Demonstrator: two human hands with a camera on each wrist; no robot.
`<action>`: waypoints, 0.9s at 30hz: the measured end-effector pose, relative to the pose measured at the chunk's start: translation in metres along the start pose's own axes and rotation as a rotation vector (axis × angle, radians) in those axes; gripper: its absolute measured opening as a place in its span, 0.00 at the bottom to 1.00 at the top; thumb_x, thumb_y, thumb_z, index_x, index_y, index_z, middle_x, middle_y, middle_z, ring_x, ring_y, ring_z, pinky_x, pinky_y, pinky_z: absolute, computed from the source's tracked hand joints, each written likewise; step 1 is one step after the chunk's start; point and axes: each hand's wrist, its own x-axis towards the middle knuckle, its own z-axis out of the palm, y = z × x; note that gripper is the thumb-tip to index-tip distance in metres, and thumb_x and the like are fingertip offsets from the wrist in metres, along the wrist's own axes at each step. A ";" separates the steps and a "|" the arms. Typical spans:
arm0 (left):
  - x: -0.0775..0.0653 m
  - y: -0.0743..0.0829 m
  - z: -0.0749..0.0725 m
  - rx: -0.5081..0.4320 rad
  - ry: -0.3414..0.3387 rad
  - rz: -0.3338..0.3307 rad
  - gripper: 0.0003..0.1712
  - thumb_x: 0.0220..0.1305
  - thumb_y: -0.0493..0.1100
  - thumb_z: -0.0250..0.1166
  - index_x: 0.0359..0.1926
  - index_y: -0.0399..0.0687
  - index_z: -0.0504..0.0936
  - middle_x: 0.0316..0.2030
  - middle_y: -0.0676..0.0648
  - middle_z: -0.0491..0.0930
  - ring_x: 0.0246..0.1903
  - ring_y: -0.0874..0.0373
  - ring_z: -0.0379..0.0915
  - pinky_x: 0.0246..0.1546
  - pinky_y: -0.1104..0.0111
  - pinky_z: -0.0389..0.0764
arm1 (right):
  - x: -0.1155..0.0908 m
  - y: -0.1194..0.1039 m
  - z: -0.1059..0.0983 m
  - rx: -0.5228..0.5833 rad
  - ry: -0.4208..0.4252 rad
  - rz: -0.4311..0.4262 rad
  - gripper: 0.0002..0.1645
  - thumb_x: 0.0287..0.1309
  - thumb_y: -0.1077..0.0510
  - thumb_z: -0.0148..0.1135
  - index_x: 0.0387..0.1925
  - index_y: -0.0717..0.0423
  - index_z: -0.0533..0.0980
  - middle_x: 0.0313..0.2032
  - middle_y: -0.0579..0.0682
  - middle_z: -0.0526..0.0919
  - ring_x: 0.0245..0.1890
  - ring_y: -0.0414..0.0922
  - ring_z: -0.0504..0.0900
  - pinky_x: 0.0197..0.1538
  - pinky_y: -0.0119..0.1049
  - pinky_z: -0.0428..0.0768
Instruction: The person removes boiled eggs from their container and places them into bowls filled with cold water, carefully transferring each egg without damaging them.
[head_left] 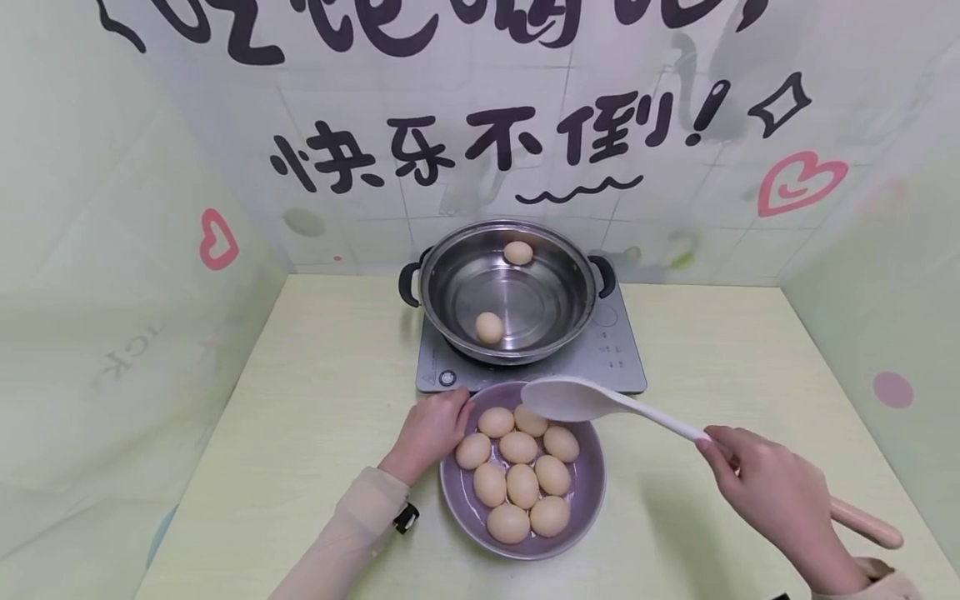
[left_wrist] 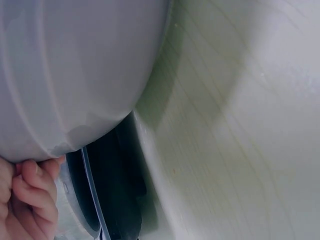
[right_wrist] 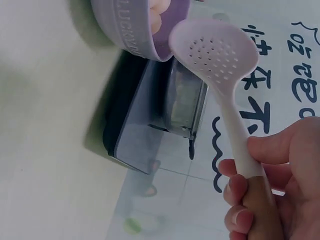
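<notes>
My right hand (head_left: 780, 492) grips a white slotted spoon (head_left: 573, 398) with a wooden handle. Its perforated head (right_wrist: 215, 52), shown in the right wrist view, hovers over the far right rim of a purple bowl (head_left: 597, 492). Several brown eggs (head_left: 517, 447) lie in that bowl. At the bowl's far left rim, my left hand (head_left: 431, 429) holds on with curled fingers (left_wrist: 37, 197). Beyond the bowl stands a steel pot (head_left: 525, 304) with two black handles. One egg (head_left: 518, 252) rests inside at the back, another egg (head_left: 490, 327) at the front.
Under the pot is a flat grey induction cooker (head_left: 611, 367), its near edge close to the bowl. All this stands on a pale wood-look table (head_left: 330, 358). A printed wall covering (head_left: 360, 225) encloses the back and both sides.
</notes>
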 end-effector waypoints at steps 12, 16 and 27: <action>0.001 -0.002 -0.003 0.006 0.002 0.008 0.09 0.58 0.40 0.59 0.23 0.46 0.69 0.16 0.49 0.72 0.16 0.51 0.72 0.15 0.62 0.70 | 0.057 -0.010 -0.003 0.014 0.265 -0.193 0.06 0.51 0.57 0.61 0.31 0.55 0.77 0.15 0.42 0.71 0.10 0.35 0.58 0.11 0.32 0.53; 0.001 -0.001 -0.004 0.003 -0.010 0.003 0.09 0.58 0.39 0.60 0.24 0.46 0.70 0.16 0.49 0.72 0.16 0.52 0.72 0.15 0.62 0.69 | 0.091 -0.020 0.008 0.003 0.236 -0.169 0.06 0.54 0.57 0.59 0.29 0.56 0.76 0.14 0.45 0.69 0.09 0.40 0.59 0.10 0.34 0.54; -0.002 0.002 -0.003 0.018 -0.024 -0.015 0.08 0.58 0.41 0.59 0.25 0.46 0.70 0.17 0.49 0.73 0.18 0.51 0.73 0.16 0.62 0.70 | 0.139 -0.059 0.063 -0.148 0.343 -0.256 0.14 0.53 0.57 0.60 0.21 0.62 0.68 0.13 0.56 0.66 0.07 0.53 0.65 0.09 0.45 0.62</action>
